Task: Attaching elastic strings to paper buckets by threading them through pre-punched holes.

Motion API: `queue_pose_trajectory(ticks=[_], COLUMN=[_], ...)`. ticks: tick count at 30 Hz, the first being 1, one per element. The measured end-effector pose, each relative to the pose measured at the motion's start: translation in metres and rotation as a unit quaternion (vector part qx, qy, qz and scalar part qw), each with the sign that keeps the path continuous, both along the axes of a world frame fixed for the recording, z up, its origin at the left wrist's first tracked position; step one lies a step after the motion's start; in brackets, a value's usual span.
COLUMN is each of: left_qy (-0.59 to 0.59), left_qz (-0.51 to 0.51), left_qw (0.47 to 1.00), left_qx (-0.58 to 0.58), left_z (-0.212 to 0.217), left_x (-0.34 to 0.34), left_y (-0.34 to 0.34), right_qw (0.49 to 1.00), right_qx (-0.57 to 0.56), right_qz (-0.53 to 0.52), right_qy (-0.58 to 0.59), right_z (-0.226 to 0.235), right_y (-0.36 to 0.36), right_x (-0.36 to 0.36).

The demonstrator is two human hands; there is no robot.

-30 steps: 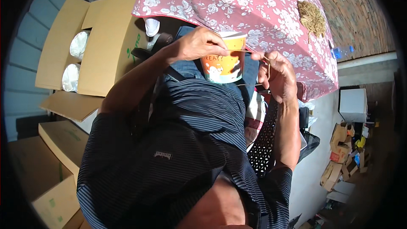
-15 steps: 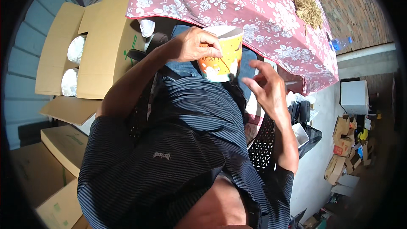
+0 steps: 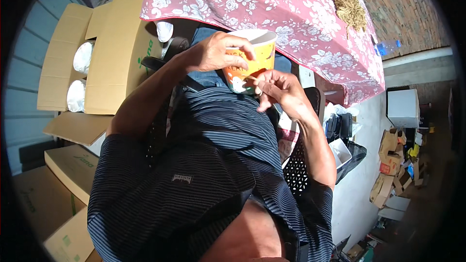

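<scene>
- Fingers of the left hand (image 3: 213, 51) wrapped the paper cup (image 3: 247, 60); right hand (image 3: 279, 90) fingers pinched a small piece at its five o'clock.
- Held above the lap, off the desk (image 3: 272, 5), the cup could have tipped if that grip loosened.

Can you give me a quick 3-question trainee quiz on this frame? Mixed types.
1. True or false: the left hand grips the orange paper cup near its rim.
2. Which part of the cup does the right hand touch? A) its lower side B) its inside C) nothing
3. What covers the table?

Key
1. True.
2. A: the fingertips pinch at the cup's lower side.
3. A pink floral cloth, with a tan fibrous clump lying on it.
</scene>
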State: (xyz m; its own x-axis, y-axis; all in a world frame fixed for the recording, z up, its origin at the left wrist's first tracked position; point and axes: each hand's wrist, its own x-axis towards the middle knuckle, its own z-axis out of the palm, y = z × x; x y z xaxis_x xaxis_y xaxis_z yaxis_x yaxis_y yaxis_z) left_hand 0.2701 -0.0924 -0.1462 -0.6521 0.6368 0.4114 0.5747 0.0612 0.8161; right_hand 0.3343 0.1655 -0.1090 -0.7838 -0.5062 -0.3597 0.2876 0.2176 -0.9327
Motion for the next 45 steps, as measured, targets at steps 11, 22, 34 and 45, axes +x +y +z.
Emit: queue_pose_trajectory(ticks=[11, 22, 34, 45], left_qy=[-0.265, -0.084, 0.033, -0.024], left_qz=[-0.041, 0.039, 0.024, 0.062], left_qw=[0.961, 0.992, 0.999, 0.996], left_qx=[0.071, -0.083, -0.022, -0.067], left_z=[-0.010, 0.014, 0.009, 0.019], left_x=[-0.024, -0.002, 0.009, 0.022], left_y=[-0.039, -0.017, -0.004, 0.003], right_qw=[0.971, 0.975, 0.906, 0.845], right_qx=[-0.179, -0.132, 0.088, 0.188], right_qz=[-0.155, -0.169, -0.184, -0.161], right_qy=[-0.033, 0.065, 0.371, 0.473], right_z=[0.012, 0.001, 0.003, 0.005], right_y=[0.023, -0.001, -0.020, -0.026], right_x=[-0.003, -0.008, 0.018, 0.027])
